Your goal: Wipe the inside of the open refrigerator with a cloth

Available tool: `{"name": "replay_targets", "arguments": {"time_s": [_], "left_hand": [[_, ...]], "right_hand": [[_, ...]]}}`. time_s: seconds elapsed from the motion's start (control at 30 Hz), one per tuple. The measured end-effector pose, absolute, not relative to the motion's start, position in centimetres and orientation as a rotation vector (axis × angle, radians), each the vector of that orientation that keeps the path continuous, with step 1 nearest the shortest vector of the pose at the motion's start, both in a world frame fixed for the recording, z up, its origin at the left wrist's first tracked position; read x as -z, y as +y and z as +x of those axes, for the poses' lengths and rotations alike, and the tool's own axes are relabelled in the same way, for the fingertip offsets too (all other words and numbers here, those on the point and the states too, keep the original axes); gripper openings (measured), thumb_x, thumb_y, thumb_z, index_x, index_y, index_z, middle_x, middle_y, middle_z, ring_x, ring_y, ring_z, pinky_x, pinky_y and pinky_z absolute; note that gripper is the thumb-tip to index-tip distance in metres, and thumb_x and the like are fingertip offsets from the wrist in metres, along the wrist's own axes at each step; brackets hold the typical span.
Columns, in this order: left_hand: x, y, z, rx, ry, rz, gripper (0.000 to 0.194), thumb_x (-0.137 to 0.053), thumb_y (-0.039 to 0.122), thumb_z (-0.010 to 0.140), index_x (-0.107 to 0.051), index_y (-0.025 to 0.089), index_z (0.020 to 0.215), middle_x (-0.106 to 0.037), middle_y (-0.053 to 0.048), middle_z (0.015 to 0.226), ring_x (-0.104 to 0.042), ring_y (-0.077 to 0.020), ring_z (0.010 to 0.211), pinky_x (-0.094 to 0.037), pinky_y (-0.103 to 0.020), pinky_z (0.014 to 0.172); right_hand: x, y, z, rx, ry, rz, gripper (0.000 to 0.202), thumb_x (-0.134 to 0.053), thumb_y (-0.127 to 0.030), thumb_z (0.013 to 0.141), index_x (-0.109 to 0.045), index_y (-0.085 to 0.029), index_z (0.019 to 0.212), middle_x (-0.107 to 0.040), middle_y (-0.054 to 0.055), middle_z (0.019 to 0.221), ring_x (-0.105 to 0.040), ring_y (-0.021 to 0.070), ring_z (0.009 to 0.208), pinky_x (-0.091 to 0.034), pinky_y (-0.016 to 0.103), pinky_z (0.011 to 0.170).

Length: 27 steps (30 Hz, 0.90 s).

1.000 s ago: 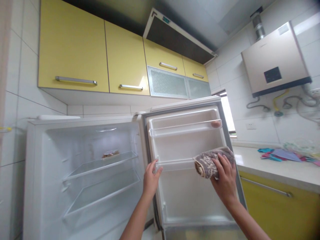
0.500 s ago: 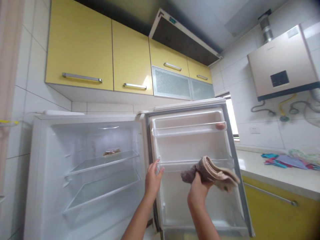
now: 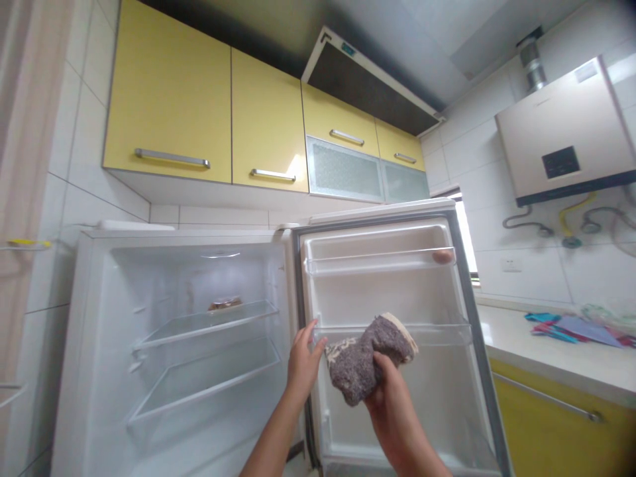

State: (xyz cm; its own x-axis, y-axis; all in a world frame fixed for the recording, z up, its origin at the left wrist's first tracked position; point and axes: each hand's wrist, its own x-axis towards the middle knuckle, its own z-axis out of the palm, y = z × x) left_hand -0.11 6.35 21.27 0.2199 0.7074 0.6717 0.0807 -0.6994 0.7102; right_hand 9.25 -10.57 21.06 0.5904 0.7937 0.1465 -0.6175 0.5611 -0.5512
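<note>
A fridge stands with its door [image 3: 382, 291] swung out to the right. My left hand [image 3: 304, 361] is raised at the hinge-side end of the door's clear middle shelf [image 3: 437, 335], thumb and fingers apart. Whether it touches the shelf I cannot tell. In front of the door, my right hand [image 3: 386, 391] grips a bunched cleaning cloth [image 3: 360, 364], greyish purple and fuzzy with a cream side. The thumb presses on the cloth; the other fingers are mostly hidden behind it. An egg-like brown item [image 3: 443, 256] sits in the upper door shelf [image 3: 368, 264].
Inside the fridge, a small brown item [image 3: 224, 304] lies on the upper glass shelf [image 3: 209, 323], above another glass shelf [image 3: 209, 379]. Yellow cabinets [image 3: 169, 93] hang overhead. Colourful cloths or bags [image 3: 571, 329] lie on the right counter [image 3: 517, 331], below a water heater [image 3: 561, 132].
My right hand has turned and moved the cloth to the left, so its purple side now faces me. My left hand stays by the middle door shelf. The view has shifted slightly.
</note>
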Motion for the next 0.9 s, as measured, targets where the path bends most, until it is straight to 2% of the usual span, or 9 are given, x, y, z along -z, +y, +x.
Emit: {"name": "replay_targets", "arguments": {"time_s": [0.13,0.27,0.33,0.4,0.5,0.57,0.7,0.8,0.9], "left_hand": [[-21.6,5.6,-0.2,-1.582,0.732,2.021,0.067,-0.06,0.053,0.079,-0.056,0.016,0.134,-0.058,-0.02,0.137,-0.059,-0.032,0.12,-0.042,-0.053,0.109],[-23.4,2.5,0.0,-1.818,0.726,1.866,0.06,-0.057,0.065,0.077,-0.066,0.017,0.114,-0.064,-0.019,0.127,-0.055,-0.0333,0.125,-0.037,-0.052,0.113],[-24.7,0.1,0.3,-1.631,0.605,1.656,0.064,-0.049,0.075,0.077,-0.068,0.018,0.1,-0.07,-0.017,0.112,-0.063,-0.0314,0.112,-0.045,-0.05,0.105],[-25.7,-2.2,0.7,-1.204,0.405,1.428,0.077,-0.039,0.085,0.074,-0.069,0.018,0.097,-0.073,-0.017,0.103,-0.067,-0.0303,0.102,-0.049,-0.049,0.098],[-26.6,-4.7,1.4,-0.765,0.135,1.192,0.084,-0.034,0.089,0.074,-0.07,0.018,0.101,-0.074,-0.016,0.107,-0.067,-0.0283,0.106,-0.05,-0.046,0.098],[-27.0,-5.6,1.9,-0.804,0.084,1.05,0.073,-0.044,0.083,0.076,-0.07,0.022,0.105,-0.073,-0.012,0.115,-0.066,-0.0252,0.109,-0.051,-0.043,0.097],[-28.2,-5.9,2.5,-1.081,0.163,0.776,0.043,-0.068,0.057,0.078,-0.067,0.029,0.111,-0.069,-0.005,0.127,-0.065,-0.0222,0.113,-0.056,-0.04,0.093],[-29.7,-5.7,2.4,-1.194,0.205,0.711,0.027,-0.071,0.034,0.077,-0.068,0.026,0.103,-0.073,-0.005,0.117,-0.067,-0.0212,0.11,-0.057,-0.04,0.094],[-31.2,-5.1,2.0,-1.287,0.208,0.719,0.021,-0.067,0.025,0.076,-0.066,0.023,0.097,-0.076,-0.007,0.106,-0.068,-0.021,0.108,-0.058,-0.039,0.094]], "right_hand": [[-24.3,-12.1,10.0,-0.706,-0.59,-0.442,0.05,-0.071,-0.042,0.072,-0.061,-0.024,0.117,-0.073,0.001,0.11,-0.066,0.0206,0.101,-0.056,0.034,0.084],[-28.4,-11.5,11.4,-0.512,-0.803,-0.46,0.052,-0.069,-0.04,0.071,-0.063,-0.026,0.12,-0.074,0.001,0.109,-0.062,0.0227,0.109,-0.05,0.04,0.098],[-30.0,-10.9,12.1,-0.488,-0.936,-0.423,0.052,-0.068,-0.038,0.069,-0.064,-0.025,0.12,-0.073,0.003,0.113,-0.061,0.0248,0.112,-0.047,0.044,0.101],[-30.8,-10.3,12.6,-0.534,-1.052,-0.376,0.052,-0.066,-0.04,0.068,-0.065,-0.024,0.118,-0.073,0.006,0.114,-0.062,0.027,0.112,-0.048,0.047,0.101],[-30.8,-9.4,13.2,-0.757,-1.199,-0.453,0.053,-0.054,-0.052,0.072,-0.068,-0.02,0.112,-0.075,0.01,0.103,-0.066,0.0311,0.104,-0.053,0.052,0.091],[-30.3,-8.6,13.6,-0.789,-1.249,-0.54,0.057,-0.049,-0.057,0.074,-0.068,-0.019,0.111,-0.075,0.011,0.102,-0.067,0.0319,0.103,-0.053,0.053,0.09],[-30.0,-7.4,14.7,-0.447,-1.196,-0.672,0.052,-0.066,-0.047,0.071,-0.067,-0.022,0.116,-0.071,0.008,0.123,-0.059,0.029,0.122,-0.042,0.051,0.109],[-30.5,-7.9,15.9,-0.395,-1.251,-0.782,0.055,-0.071,-0.042,0.072,-0.064,-0.024,0.124,-0.066,0.008,0.132,-0.055,0.0278,0.129,-0.037,0.052,0.114],[-30.7,-9.1,17.8,-0.439,-1.402,-0.845,0.063,-0.066,-0.046,0.08,-0.051,-0.027,0.139,-0.057,0.01,0.144,-0.053,0.0253,0.134,-0.043,0.051,0.11]]}}
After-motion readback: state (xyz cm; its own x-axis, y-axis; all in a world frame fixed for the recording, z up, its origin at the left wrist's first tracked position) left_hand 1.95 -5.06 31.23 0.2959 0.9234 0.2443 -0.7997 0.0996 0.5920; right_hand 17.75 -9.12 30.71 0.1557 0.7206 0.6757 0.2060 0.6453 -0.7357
